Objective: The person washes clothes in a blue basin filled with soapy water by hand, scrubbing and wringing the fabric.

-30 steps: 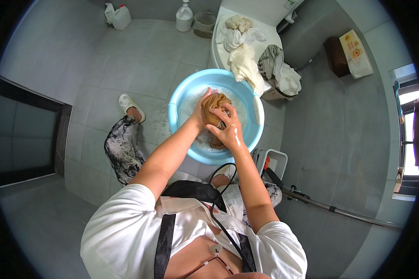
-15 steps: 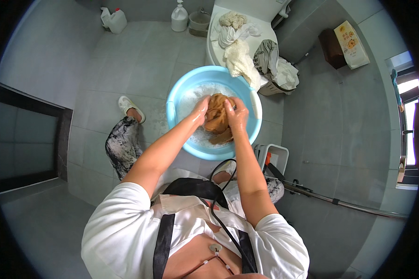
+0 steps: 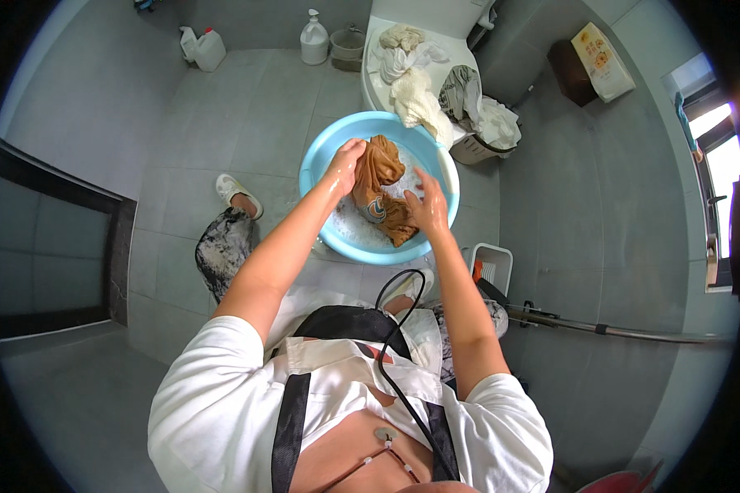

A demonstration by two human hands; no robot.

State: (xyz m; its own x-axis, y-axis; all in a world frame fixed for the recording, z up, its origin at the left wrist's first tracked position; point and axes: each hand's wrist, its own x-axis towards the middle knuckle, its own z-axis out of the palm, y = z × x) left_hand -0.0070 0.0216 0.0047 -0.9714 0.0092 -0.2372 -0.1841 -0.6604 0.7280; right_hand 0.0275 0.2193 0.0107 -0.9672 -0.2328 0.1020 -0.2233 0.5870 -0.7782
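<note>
A light blue basin (image 3: 377, 256) of sudsy water stands on the floor in front of me. In it a wet brown garment (image 3: 378, 174) with a small printed patch hangs bunched, its lower end in the suds. My left hand (image 3: 345, 167) is closed on the garment's upper left edge, lifting that part up. To the right of the cloth, my right hand (image 3: 428, 205) is wet, with its fingers apart and nothing in them, over the basin near the garment's lower end.
Behind the basin, a white toilet (image 3: 377, 92) carries a cream knitted garment (image 3: 415, 99) that drapes onto the basin rim. A laundry basket (image 3: 471, 151) with clothes stands beside it. White jugs (image 3: 209, 53), a pump bottle (image 3: 313, 41) and a mop (image 3: 567, 323) are around.
The brown garment, bunched between both hands before, is now drawn out longer, showing its printed patch. My left hand has moved up and left with it; my right hand has let go.
</note>
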